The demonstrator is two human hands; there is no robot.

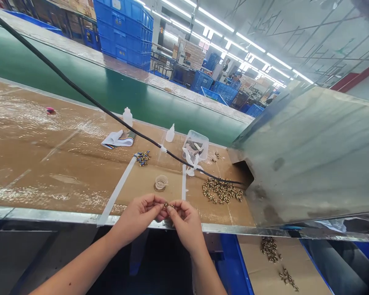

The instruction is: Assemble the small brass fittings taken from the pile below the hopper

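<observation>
The small part (166, 204) sits right where the two hands meet, above the near edge of the table (64, 180), so the relation that seems to count most is how it lies between the fingertips. The left hand (144, 211) comes in from one side with thumb and fingers drawn together in a pinch, and the right hand (186, 221) faces it from the other side, its thumb and forefinger likewise closed around the piece; neither seems nearer to it. The part looks to run roughly across, from one hand to the other, but it is too small and too well covered by the fingers for me to be sure of its long axis, or whether there is more than one piece. Just beyond the fingertips, a touch nearer the left hand, stands a clear cup (162, 182), apart from both hands. The big pile of parts (223, 190) lies ahead and off to the right, so the right hand is the nearer one, with a strip of white tape (183, 182) between the pile and the cup. A smaller blue and yellow pile (142, 158) lies farther ahead and to the left, nearer the left hand
</observation>
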